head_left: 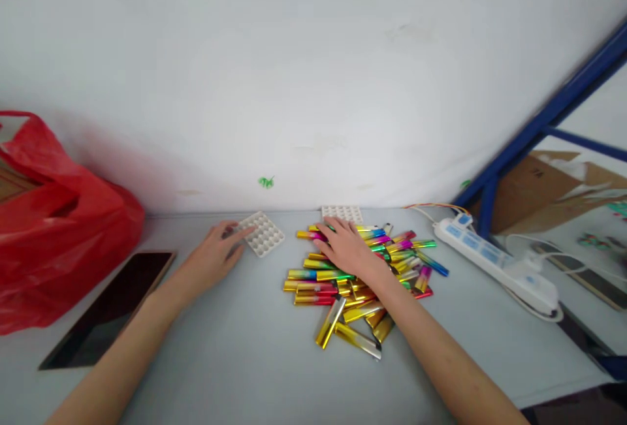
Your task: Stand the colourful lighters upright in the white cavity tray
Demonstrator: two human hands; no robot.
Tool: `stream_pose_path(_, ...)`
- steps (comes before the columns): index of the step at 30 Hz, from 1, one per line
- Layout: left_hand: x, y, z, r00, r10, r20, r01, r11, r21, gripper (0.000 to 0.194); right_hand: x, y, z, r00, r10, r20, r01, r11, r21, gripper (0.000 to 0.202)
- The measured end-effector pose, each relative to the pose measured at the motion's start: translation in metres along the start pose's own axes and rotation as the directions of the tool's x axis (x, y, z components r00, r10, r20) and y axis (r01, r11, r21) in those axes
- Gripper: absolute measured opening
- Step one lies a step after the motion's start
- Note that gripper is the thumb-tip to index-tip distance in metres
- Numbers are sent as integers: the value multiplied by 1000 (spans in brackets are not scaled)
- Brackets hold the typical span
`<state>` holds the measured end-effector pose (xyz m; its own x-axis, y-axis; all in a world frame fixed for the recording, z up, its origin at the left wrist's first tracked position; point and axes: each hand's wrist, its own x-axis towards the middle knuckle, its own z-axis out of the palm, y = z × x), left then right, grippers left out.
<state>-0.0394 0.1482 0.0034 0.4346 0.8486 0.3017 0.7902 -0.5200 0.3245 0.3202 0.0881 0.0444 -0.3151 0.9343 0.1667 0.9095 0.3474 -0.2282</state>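
Note:
My left hand [215, 256] is at the left edge of a small white tray [265, 236] with rows of round holes. Its index finger reaches over the tray's edge while the thumb stays apart, so the hand is open. My right hand [347, 249] lies palm down with its fingers spread over the back of a loose pile of shiny lighters [328, 288], gold, red, blue, green and purple. Whether the fingers touch single lighters beneath is hidden. Behind that hand, a second white holed tray [349, 212] lies against the wall, partly covered.
A red plastic bag [73, 216] stands at the left beside a dark flat tablet-like slab [110, 307]. On the right lie a white power strip [494, 265] with cables and a blue metal frame [490, 196]. Beyond the frame is a cardboard box [533, 183]. A white wall closes off the back.

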Motion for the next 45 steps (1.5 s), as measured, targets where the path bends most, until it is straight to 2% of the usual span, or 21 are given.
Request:
stream_pose_path(6, 24, 23, 10, 1000, 11, -4, -11, 1000, 0, 51, -9, 3, 1, 999, -38, -8, 38, 999, 28, 45)
stream_pose_path(9, 47, 38, 24, 998, 38, -50, -40, 998, -38, 45, -13, 6, -1, 999, -48, 13, 48, 998, 28, 45)
stream_pose_path(13, 81, 60, 45, 997, 71, -41, -74, 994, -76, 31, -16, 7, -1, 997, -64, 40, 64, 998, 3, 52)
stream_pose_path(17, 99, 77, 63, 996, 45, -71, -54, 991, -119, 29, -11, 11, 1, 996, -26, 83, 26, 1000, -2, 57)
stream_pose_path(21, 95, 84, 71, 993, 2, -119, -20, 988, -151, 30, 7, 17, 0, 998, 0, 61, -6, 996, 86, 57)
stream_pose_path(26, 87, 89, 69, 992, -22, -125, -1, 984, -180, 27, 20, 29, -4, 998, -63, 18, 59, 984, 170, 50)
stream_pose_path(29, 84, 92, 68, 992, -26, -122, 2, 982, -189, 19, 20, 49, -10, 998, -55, -44, 62, 982, 179, 45)
stream_pose_path(32, 82, 95, 69, 990, -37, -137, 11, 982, -188, 17, 18, 79, -18, 994, 18, -112, -2, 990, 144, 40)
stream_pose_path(35, 78, 97, 68, 987, -52, -150, 27, 986, -165, 18, 17, 106, -23, 997, 30, -72, -22, 994, 105, 26)
stream_pose_path(38, 74, 100, 66, 987, -66, -148, 47, 990, -130, 19, 20, 121, -25, 1000, 10, -11, -9, 997, 72, 19)
stream_pose_path(42, 69, 105, 64, 985, -95, -146, 80, 991, -105, 21, 31, 126, -28, 999, -2, 53, 0, 999, 37, 20)
stream_pose_path(45, 69, 105, 63, 983, -114, -142, 97, 988, -121, 22, 38, 124, -30, 997, 0, 80, -1, 1000, 18, 12)
